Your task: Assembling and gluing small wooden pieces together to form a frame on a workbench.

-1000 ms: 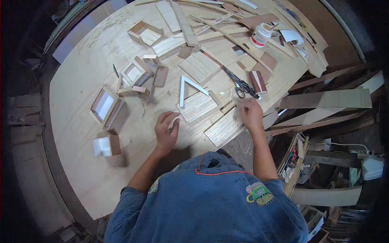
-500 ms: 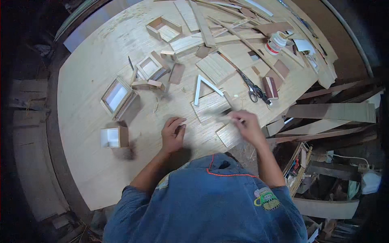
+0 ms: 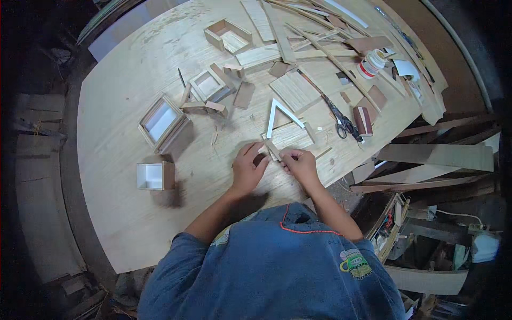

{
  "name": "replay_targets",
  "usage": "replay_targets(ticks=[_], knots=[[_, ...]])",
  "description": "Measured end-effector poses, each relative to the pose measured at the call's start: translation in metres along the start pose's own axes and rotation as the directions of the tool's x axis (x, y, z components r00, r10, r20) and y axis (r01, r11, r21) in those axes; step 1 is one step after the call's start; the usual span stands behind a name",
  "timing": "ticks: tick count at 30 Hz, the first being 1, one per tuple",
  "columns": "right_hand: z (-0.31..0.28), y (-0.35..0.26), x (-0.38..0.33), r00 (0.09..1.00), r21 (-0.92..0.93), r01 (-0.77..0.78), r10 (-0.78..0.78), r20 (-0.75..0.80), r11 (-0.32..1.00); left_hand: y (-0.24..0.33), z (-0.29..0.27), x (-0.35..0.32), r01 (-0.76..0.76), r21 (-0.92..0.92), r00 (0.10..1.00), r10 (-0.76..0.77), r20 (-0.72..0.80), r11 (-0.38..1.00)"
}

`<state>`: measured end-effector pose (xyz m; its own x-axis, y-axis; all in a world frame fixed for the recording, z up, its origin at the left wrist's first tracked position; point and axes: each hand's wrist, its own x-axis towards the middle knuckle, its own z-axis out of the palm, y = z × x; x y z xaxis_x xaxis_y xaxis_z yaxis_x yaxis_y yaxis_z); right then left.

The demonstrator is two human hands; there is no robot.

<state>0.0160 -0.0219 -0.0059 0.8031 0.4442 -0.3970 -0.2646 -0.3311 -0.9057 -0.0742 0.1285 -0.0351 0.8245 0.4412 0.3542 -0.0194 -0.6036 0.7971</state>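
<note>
My right hand [image 3: 300,165] is closed in a pinch on the near end of a short, narrow wooden strip [image 3: 271,146]. Beside it, my left hand [image 3: 248,169] has its fingers curved and its thumb apart, with the fingertips close to the strip; whether they touch it I cannot tell. Just beyond the strip, a white V-shaped piece [image 3: 289,114] partly overlaps a flat wooden panel [image 3: 292,136]. Another wooden panel [image 3: 295,92] lies farther off. To the left stand a small box with a pale interior [image 3: 155,176] and a framed wooden box [image 3: 161,122].
Scissors [image 3: 346,128] and a dark red block [image 3: 363,121] lie at the right of the wooden table [image 3: 117,224]. A white glue tub [image 3: 372,64] stands among strips and offcuts. Farther back are an open wooden tray [image 3: 228,37] and a small framed box [image 3: 208,85]. Boards [image 3: 437,158] lie beyond the right edge.
My right hand has moved left toward my left hand, bringing the strip above the panel's left end. My left hand has moved right and slightly forward, its thumb and fingers parting. The view has shifted slightly.
</note>
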Motion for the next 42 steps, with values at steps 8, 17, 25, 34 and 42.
replay_targets(ticks=[8, 17, 25, 34, 42], knots=[[0.007, -0.017, -0.005, 0.928, -0.647, 0.252, -0.369, -0.048, 0.720, 0.005, 0.001, 0.011, 0.050, 0.001, 0.998, -0.050, 0.035, 0.999], [0.004, -0.032, -0.005, 0.903, -0.782, 0.294, -0.429, 0.037, 0.550, 0.011, 0.000, 0.009, 0.105, -0.023, 0.993, -0.104, 0.047, 0.994], [0.001, -0.026, -0.003, 0.881, -0.789, 0.306, -0.472, 0.023, 0.533, 0.008, 0.001, 0.009, 0.077, 0.021, 0.996, -0.078, 0.051, 0.997], [0.004, -0.018, -0.002, 0.854, -0.690, 0.409, -0.518, 0.059, 0.596, 0.007, 0.001, 0.010, 0.128, -0.005, 0.990, -0.127, 0.065, 0.992], [0.008, -0.018, -0.002, 0.855, -0.686, 0.412, -0.515, 0.063, 0.600, 0.003, 0.000, 0.009, 0.125, 0.000, 0.988, -0.125, 0.091, 0.992]])
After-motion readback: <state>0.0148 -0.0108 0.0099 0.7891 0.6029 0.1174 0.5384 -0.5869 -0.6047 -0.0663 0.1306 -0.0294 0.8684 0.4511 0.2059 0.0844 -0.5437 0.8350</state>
